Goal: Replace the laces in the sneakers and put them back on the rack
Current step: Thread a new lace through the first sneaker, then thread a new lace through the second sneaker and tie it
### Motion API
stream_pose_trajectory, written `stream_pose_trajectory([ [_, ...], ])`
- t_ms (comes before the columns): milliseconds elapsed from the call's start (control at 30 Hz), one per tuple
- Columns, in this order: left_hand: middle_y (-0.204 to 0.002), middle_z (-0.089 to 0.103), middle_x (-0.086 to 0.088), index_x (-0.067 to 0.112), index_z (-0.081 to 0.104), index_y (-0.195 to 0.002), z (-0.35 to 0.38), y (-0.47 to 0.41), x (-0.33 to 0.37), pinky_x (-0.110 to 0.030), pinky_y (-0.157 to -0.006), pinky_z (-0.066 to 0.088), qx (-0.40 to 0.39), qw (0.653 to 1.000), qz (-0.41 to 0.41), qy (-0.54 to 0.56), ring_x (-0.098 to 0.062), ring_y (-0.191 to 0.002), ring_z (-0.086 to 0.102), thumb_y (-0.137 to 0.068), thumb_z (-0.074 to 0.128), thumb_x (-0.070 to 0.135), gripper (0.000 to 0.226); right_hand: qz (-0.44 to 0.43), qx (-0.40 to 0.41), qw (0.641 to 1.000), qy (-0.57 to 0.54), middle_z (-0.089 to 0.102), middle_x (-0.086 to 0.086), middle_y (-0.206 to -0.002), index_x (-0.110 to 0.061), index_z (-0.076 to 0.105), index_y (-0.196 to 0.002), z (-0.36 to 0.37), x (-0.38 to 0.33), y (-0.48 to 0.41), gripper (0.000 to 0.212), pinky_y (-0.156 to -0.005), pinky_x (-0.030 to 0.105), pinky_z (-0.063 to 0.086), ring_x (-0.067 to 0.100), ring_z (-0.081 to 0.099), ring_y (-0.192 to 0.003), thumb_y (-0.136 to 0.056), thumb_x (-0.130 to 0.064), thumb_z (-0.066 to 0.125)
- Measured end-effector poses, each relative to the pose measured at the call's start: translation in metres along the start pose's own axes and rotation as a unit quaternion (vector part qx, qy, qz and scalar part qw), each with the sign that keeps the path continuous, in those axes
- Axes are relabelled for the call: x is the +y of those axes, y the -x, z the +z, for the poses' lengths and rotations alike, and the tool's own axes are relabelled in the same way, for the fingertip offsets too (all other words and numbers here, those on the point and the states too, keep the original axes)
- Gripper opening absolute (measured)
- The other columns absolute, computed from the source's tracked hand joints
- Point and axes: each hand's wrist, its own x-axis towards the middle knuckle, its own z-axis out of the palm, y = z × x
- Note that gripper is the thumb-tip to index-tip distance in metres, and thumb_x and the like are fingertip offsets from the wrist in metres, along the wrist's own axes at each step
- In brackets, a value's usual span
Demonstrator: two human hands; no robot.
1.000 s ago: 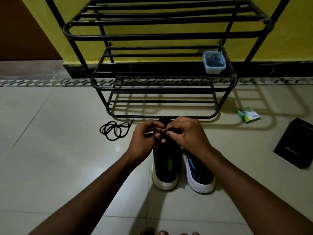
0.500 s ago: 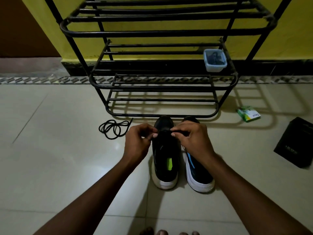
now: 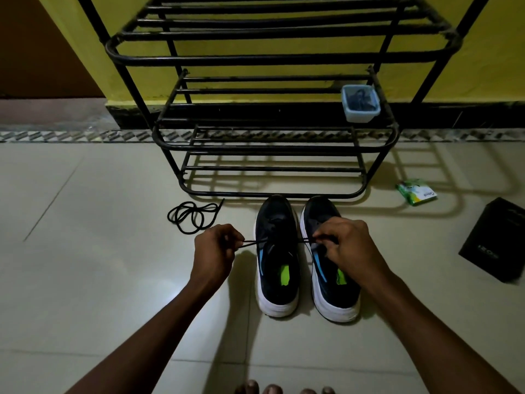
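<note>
Two dark sneakers with white soles stand side by side on the floor, toes toward the rack: the left sneaker [image 3: 277,260] and the right sneaker [image 3: 329,268]. A black lace [image 3: 251,243] runs taut across the left sneaker's upper. My left hand [image 3: 217,250] pinches one end to the left of that sneaker. My right hand [image 3: 345,245] pinches the other end above the right sneaker, hiding its tongue. A second black lace [image 3: 193,216] lies coiled on the floor to the left. The black metal shoe rack [image 3: 272,146] stands behind the sneakers.
A small blue-white tub [image 3: 360,103] with dark contents sits on the rack's middle shelf at the right. A green packet [image 3: 417,192] and a black box [image 3: 495,241] lie on the tiles to the right. My toes [image 3: 284,388] show at the bottom edge.
My hands have moved apart from the middle of the left sneaker, drawing the lace out sideways and taut. Both sneakers' fronts now show.
</note>
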Motion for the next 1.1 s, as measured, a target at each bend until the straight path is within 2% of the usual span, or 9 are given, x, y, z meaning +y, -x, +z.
stream_pose_trajectory([
  [100, -0.070, 0.070, 0.004, 0.016, 0.070, -0.074, 0.001, 0.000, 0.001, -0.027, -0.065, 0.058, 0.001, 1.000, 0.004, -0.028, -0.008, -0.069, 0.069, -0.064, 0.041, -0.029, 0.054, -0.023, -0.010, 0.999, 0.034, 0.071, 0.011, -0.074, -0.004, 0.076, -0.073, -0.002, -0.001, 0.000, 0.018, -0.066, 0.029, 0.055, 0.027, 0.070, -0.065, -0.061, 0.006, 0.067],
  [200, -0.070, 0.070, 0.006, 0.016, 0.070, -0.075, 0.001, 0.000, 0.001, -0.025, -0.067, 0.056, 0.000, 0.999, 0.006, -0.043, -0.004, -0.069, 0.068, -0.064, 0.042, -0.028, 0.053, -0.048, -0.031, 0.995, 0.081, 0.069, 0.013, -0.072, -0.003, 0.073, -0.070, 0.000, 0.002, -0.002, 0.024, -0.059, 0.038, 0.058, 0.033, 0.067, -0.067, -0.064, -0.013, 0.051],
  [433, -0.068, 0.069, 0.008, 0.014, 0.073, -0.073, 0.002, -0.001, -0.001, -0.036, -0.069, 0.059, 0.003, 0.998, 0.001, -0.058, -0.012, -0.071, 0.068, -0.070, 0.050, -0.023, 0.044, -0.088, -0.047, 0.986, 0.130, 0.067, 0.012, -0.071, -0.004, 0.071, -0.071, 0.006, 0.015, -0.004, 0.042, -0.054, 0.034, 0.055, 0.034, 0.062, -0.066, -0.062, -0.022, 0.034],
  [533, -0.066, 0.067, 0.013, 0.019, 0.072, -0.071, 0.004, 0.000, -0.006, -0.029, -0.065, 0.058, 0.002, 0.998, -0.010, -0.058, -0.001, -0.066, 0.064, -0.069, 0.051, -0.024, 0.047, -0.084, -0.055, 0.986, 0.137, 0.068, 0.011, -0.070, -0.004, 0.070, -0.070, 0.006, 0.016, -0.004, 0.031, -0.053, 0.032, 0.053, 0.033, 0.062, -0.065, -0.061, -0.016, 0.042],
  [667, -0.063, 0.067, 0.013, 0.020, 0.071, -0.070, 0.006, -0.002, -0.011, -0.009, -0.056, 0.046, 0.009, 0.998, -0.012, -0.058, 0.002, -0.065, 0.063, -0.075, 0.063, -0.019, 0.041, -0.070, -0.069, 0.985, 0.142, 0.069, 0.011, -0.072, -0.004, 0.071, -0.072, 0.006, 0.019, -0.003, 0.026, -0.054, 0.034, 0.054, 0.033, 0.062, -0.067, -0.050, -0.004, 0.058],
  [867, -0.068, 0.070, 0.009, 0.026, 0.069, -0.070, 0.006, 0.002, -0.010, -0.014, -0.060, 0.051, -0.006, 0.999, -0.021, -0.037, -0.001, -0.065, 0.065, -0.080, 0.066, -0.015, 0.042, -0.068, -0.099, 0.981, 0.151, 0.068, 0.012, -0.073, -0.003, 0.071, -0.073, 0.008, 0.024, -0.003, 0.031, -0.055, 0.035, 0.055, 0.034, 0.063, -0.068, -0.044, 0.008, 0.072],
  [967, -0.086, 0.074, 0.009, 0.026, 0.074, -0.091, 0.004, 0.006, -0.003, -0.035, -0.070, 0.062, -0.064, 0.997, -0.024, 0.043, -0.008, -0.080, 0.071, -0.090, 0.075, 0.021, 0.006, -0.073, -0.118, 0.976, 0.168, 0.065, 0.012, -0.082, -0.005, 0.072, -0.083, 0.008, 0.021, -0.003, 0.024, -0.060, 0.040, 0.057, 0.035, 0.063, -0.078, -0.061, 0.003, 0.074],
  [1033, -0.105, 0.072, 0.012, 0.030, 0.070, -0.113, 0.005, 0.012, 0.005, -0.035, -0.070, 0.063, -0.122, 0.988, -0.048, 0.085, -0.008, -0.091, 0.071, -0.082, 0.082, 0.041, 0.035, -0.104, -0.107, 0.978, 0.148, 0.066, 0.009, -0.092, -0.008, 0.073, -0.097, 0.009, 0.015, -0.001, 0.019, -0.073, 0.038, 0.057, 0.029, 0.064, -0.086, -0.078, -0.012, 0.073],
  [1100, -0.116, 0.066, 0.016, 0.031, 0.064, -0.124, 0.008, 0.016, 0.013, -0.020, -0.075, 0.059, -0.151, 0.987, -0.037, 0.050, -0.005, -0.096, 0.069, -0.074, 0.088, 0.041, 0.056, -0.092, -0.123, 0.983, 0.100, 0.067, 0.007, -0.105, -0.011, 0.072, -0.115, 0.012, 0.007, -0.001, 0.032, -0.084, 0.034, 0.055, 0.023, 0.064, -0.097, -0.088, -0.029, 0.067],
])
